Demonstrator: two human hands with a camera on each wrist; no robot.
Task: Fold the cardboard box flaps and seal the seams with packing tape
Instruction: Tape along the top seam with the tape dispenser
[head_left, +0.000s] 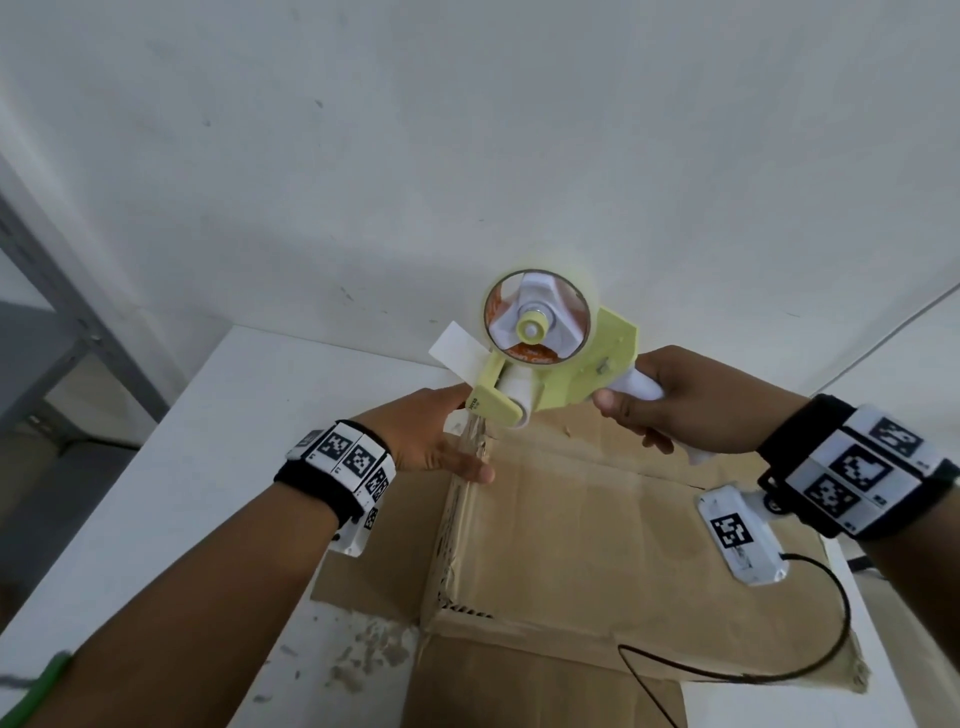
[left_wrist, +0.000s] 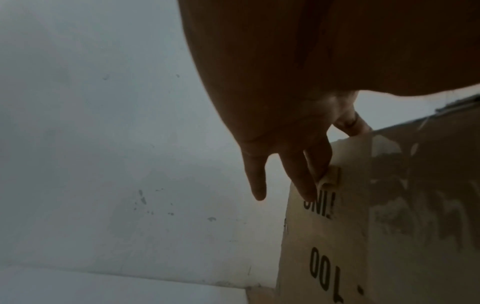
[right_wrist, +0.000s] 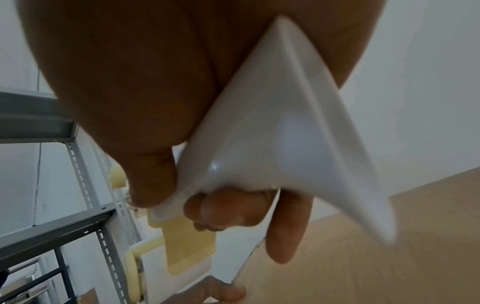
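Observation:
A brown cardboard box lies on the white table with its top flaps folded down. My right hand grips the white handle of a yellow-green tape dispenser, held tilted just above the box's far left corner. A strip of clear tape runs from its roller down to the box. My left hand straddles that corner, thumb lying on top. In the left wrist view its straight fingers press the tape end against the box's printed side.
The white table stands against a white wall. A grey metal shelf rack rises at the left. A black cable from my right wrist loops over the box's near right part. A loose flap sticks out on the left.

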